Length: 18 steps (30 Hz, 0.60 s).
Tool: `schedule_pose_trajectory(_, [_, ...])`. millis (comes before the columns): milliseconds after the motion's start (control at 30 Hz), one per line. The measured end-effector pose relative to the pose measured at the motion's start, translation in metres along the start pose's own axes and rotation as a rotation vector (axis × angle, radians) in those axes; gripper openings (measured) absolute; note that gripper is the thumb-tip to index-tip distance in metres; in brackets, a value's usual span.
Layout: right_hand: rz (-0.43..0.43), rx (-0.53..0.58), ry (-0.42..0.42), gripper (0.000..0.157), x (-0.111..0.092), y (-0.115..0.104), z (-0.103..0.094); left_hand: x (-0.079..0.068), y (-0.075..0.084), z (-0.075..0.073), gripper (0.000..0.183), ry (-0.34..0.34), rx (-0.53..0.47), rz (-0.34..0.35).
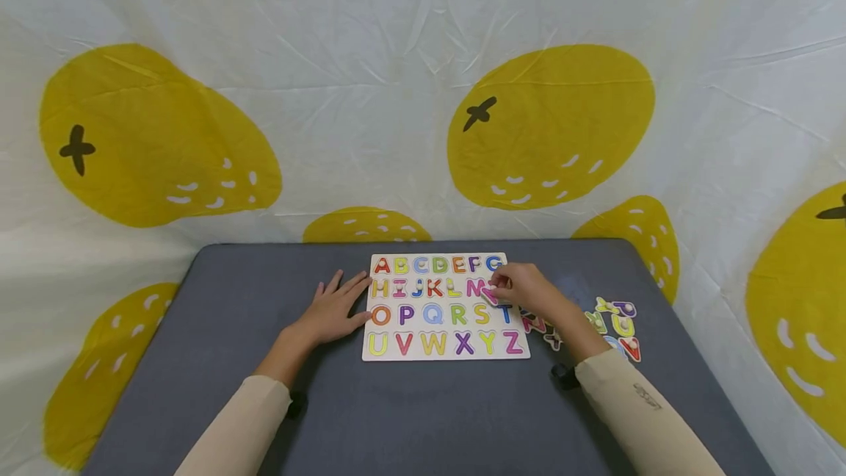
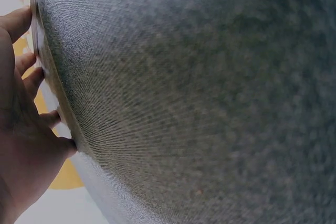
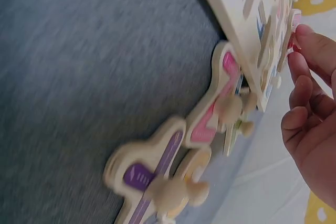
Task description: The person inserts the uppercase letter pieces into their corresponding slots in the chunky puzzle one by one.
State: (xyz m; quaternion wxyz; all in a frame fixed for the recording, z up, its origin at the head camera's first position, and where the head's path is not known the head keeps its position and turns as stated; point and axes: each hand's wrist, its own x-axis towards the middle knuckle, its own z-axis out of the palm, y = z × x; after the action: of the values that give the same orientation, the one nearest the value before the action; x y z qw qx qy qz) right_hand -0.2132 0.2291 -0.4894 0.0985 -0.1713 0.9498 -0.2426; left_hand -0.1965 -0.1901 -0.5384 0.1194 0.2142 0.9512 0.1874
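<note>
A white wooden alphabet puzzle board (image 1: 410, 300) lies on the table, with knobbed letters sitting in its upper rows. My right hand (image 1: 526, 289) is over the board's right side, where thumb and fingertips pinch a pink letter puzzle piece (image 1: 488, 295) just right of the M (image 1: 474, 287). Which letter it is cannot be made out, as the fingers cover part of it. In the right wrist view the hand (image 3: 315, 87) has its other fingers bent. At the board's left edge rests my left hand (image 1: 330, 311), fingers spread and thumb touching the edge.
Loose knobbed letters, a pink one (image 3: 214, 106) and a purple one (image 3: 139, 177) among them, lie beside the board's right edge under my right forearm. Farther right is another group with a red V (image 1: 631, 347). A fruit-print cloth (image 1: 370, 131) hangs behind the grey table (image 1: 423, 417).
</note>
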Motion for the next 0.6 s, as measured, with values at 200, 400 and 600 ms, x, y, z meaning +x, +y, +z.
schedule_pose_trajectory(200, [0.027, -0.034, -0.009, 0.014, 0.015, -0.005, 0.009, -0.001, 0.003, -0.005, 0.076, -0.012, -0.004, -0.015])
schedule_pose_trajectory(400, [0.056, -0.060, -0.005, 0.020, 0.024, -0.012, 0.016, -0.002, 0.006, -0.007, 0.075, -0.013, 0.002, -0.026])
schedule_pose_trajectory(600, [0.063, -0.093, 0.020, 0.024, 0.031, -0.014, 0.024, -0.001, 0.006, -0.005, 0.076, 0.003, -0.006, -0.019])
